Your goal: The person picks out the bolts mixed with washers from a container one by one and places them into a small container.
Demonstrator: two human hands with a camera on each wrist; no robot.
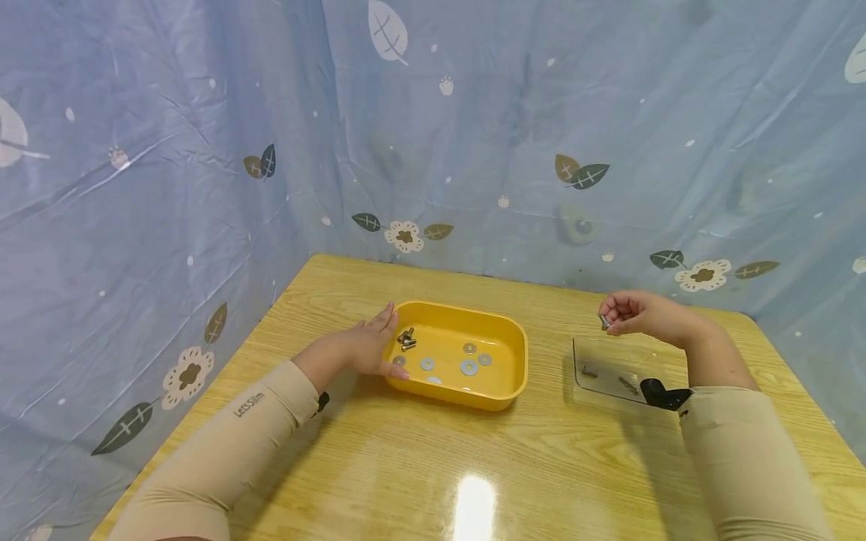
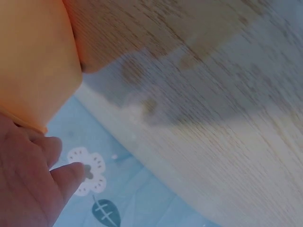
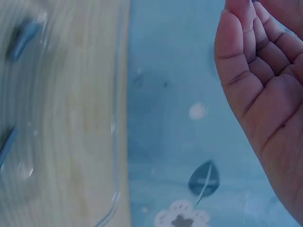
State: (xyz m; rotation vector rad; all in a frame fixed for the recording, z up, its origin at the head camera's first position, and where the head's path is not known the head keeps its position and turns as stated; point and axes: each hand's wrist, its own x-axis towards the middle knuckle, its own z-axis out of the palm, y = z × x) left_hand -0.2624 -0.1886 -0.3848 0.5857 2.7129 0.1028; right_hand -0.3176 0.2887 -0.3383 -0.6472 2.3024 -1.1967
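Observation:
My left hand (image 1: 370, 347) rests against the left end of a yellow tray (image 1: 511, 361), its fingers at the far corner and the thumb over the near rim. In the left wrist view, the tray's outer wall (image 2: 33, 56) rises beside the fingers. Inside the tray lie a small pile of bolts (image 1: 407, 340) and several flat washers (image 1: 469, 367). With thumb and fingertips, my right hand (image 1: 639, 314) pinches a small silver bolt (image 1: 604, 323) above the far side of a clear box (image 1: 575, 361). Two bolts (image 1: 628, 385) lie in that box.
The wooden table (image 1: 419, 466) has a glare spot near its front. A patterned blue cloth (image 1: 473, 135) hangs behind the table and along its left side. A black wrist mount (image 1: 663, 395) overlaps the clear box's near right corner.

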